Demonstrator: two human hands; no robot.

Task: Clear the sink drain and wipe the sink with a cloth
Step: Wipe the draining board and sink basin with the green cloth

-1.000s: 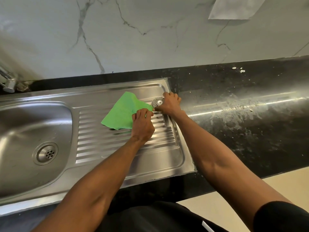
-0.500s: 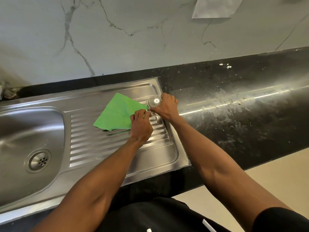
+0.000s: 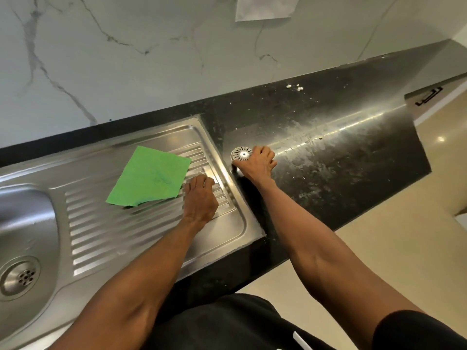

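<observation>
The soft, light green cloth (image 3: 149, 176) lies beside the resting left hand (image 3: 201, 198); right hand (image 3: 257, 164) pinches the stiff strainer (image 3: 241, 154).

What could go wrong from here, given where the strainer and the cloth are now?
The round drain strainer sits on the dusty black countertop under the right hand; it may pick up the white residue there and carry it back to the drain.

The left hand only touches the edge of the green cloth on the ribbed drainboard, so a pull could drag it bunched rather than flat.
</observation>
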